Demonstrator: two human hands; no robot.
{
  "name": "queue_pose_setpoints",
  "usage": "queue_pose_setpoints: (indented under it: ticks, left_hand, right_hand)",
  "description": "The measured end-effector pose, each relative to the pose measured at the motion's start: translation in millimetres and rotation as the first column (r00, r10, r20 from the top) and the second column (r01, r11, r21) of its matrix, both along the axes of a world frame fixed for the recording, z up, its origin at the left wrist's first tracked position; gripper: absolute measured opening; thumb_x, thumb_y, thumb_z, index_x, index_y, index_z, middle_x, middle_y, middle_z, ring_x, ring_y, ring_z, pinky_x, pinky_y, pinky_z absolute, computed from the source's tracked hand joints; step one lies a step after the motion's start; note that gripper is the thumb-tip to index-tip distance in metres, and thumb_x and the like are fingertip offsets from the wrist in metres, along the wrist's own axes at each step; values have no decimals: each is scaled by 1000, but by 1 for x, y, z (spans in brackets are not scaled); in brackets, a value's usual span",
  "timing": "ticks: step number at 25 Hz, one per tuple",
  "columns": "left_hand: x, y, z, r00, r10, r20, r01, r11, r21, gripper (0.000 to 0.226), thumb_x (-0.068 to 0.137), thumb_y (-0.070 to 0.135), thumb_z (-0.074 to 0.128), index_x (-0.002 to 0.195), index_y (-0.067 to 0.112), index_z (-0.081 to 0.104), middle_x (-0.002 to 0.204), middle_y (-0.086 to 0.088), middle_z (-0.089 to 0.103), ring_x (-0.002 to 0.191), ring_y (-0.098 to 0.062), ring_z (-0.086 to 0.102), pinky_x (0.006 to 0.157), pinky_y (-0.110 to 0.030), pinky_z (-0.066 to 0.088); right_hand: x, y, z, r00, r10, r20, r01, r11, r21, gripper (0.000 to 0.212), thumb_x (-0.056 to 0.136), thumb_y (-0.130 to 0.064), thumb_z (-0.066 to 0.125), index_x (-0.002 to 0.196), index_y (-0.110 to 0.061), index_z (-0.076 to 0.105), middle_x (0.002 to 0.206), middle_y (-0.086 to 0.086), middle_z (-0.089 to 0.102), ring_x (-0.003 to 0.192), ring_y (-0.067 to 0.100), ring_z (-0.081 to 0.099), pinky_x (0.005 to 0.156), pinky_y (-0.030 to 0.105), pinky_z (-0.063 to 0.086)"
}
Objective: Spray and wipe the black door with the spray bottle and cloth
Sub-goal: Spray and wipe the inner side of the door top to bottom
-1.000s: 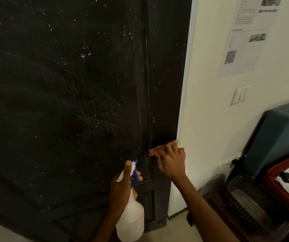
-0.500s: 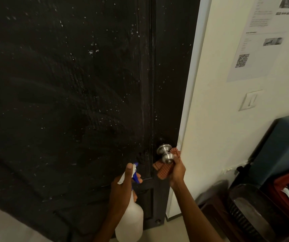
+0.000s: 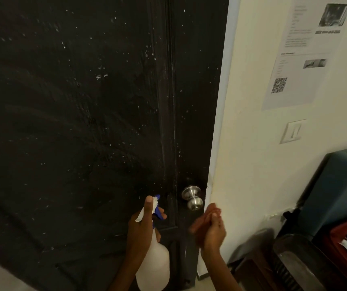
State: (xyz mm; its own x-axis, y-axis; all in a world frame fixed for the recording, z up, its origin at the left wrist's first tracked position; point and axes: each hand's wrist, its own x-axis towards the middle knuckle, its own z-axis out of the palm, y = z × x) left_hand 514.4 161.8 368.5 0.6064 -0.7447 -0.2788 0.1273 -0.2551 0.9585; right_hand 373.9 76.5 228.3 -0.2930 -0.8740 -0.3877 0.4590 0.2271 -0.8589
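Above my hands, the black door (image 3: 73, 122) is speckled white; my left hand (image 3: 141, 227) grips the spray bottle (image 3: 153, 267), my right hand (image 3: 213, 229) clutches the cloth (image 3: 202, 223) beside the knob (image 3: 192, 197).

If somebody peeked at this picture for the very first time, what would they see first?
Probably the big black door, which fills the left side and is speckled all over with little white spots. Low down near its right edge shines a silver doorknob. Just below it are two hands: the left hand holds a white spray bottle with a blue trigger, and the right hand holds a reddish cloth beside the knob.
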Motion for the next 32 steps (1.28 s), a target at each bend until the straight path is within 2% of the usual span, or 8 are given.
queue_pose_setpoints:
  ticks: [2, 4, 8, 13, 18, 23, 26, 32]
  left_hand:
    - [-10, -3, 12, 1000, 15, -10, -15, 999, -51, 50, 96, 42, 40, 93, -2, 65, 87, -19, 66, 56, -6, 62, 65, -14, 50]
    - [-15, -8, 29, 999, 36, -4, -36, 996, -88, 69, 84, 61, 40, 102, -2, 63, 93, -19, 67, 74, -24, 64, 81, -35, 52]
    - [-7, -16, 96, 982, 187, 17, -181, 964, -197, 52, 92, 58, 39, 100, 9, 57, 89, -19, 63, 77, -29, 59, 85, -45, 47]
    - [24, -14, 172, 974, 156, 162, -80, 913, -401, 69, 95, 60, 27, 90, 6, 69, 76, -14, 72, 46, -21, 49, 49, -32, 44]
    - [26, 1, 186, 964, 83, 253, 37, 899, -437, 75, 83, 66, 29, 91, 4, 71, 84, -11, 75, 48, -21, 54, 50, -31, 46]
    - [26, 6, 199, 958, 45, 283, 89, 891, -444, 74, 79, 65, 30, 90, 5, 71, 83, -11, 76, 55, -27, 58, 52, -33, 47]
    - [29, -3, 236, 946, 43, 322, 119, 877, -466, 75, 80, 65, 29, 89, 5, 72, 84, -12, 76, 55, -25, 60, 51, -32, 46]
    - [31, -19, 364, 918, 81, 387, 193, 762, -618, 82, 78, 73, 34, 89, 0, 69, 81, -18, 74, 44, -27, 53, 42, -28, 46]
  right_hand:
    - [-11, -2, 34, 991, -87, -101, 67, 980, -189, 27, 105, -36, 53, 123, -22, 67, 120, 8, 69, 117, 29, 64, 104, 53, 51]
    - [-6, -9, 86, 985, -115, -127, 56, 916, -398, 46, 101, -42, 51, 138, -14, 61, 129, 8, 67, 123, 24, 62, 111, 43, 48]
    - [20, -16, 204, 987, -138, 78, 159, 826, -541, 61, 95, -52, 45, 147, -20, 51, 132, -6, 63, 119, 7, 61, 95, 15, 50]
    - [34, -27, 273, 836, 135, 532, 185, 844, -503, 58, 95, -63, 50, 137, -24, 58, 122, 10, 69, 108, 27, 69, 84, 39, 58]
    - [40, -13, 271, 764, 294, 574, -17, 899, -438, 66, 82, -61, 70, 136, -25, 58, 129, 16, 64, 115, 40, 63, 89, 54, 57]
    - [30, -5, 292, 648, 283, 707, 149, 863, -482, 37, 101, -45, 45, 119, -24, 69, 113, 11, 69, 101, 34, 66, 88, 53, 55]
    - [34, -4, 332, 781, 281, 557, 181, 753, -633, 50, 102, -54, 38, 145, -35, 54, 144, -4, 58, 135, 24, 50, 115, 51, 33]
    - [68, -51, 456, 998, -8, 69, 67, 342, -937, 76, 93, -78, 34, 158, -50, 7, 170, -20, 6, 156, 5, 8, 129, 46, 9]
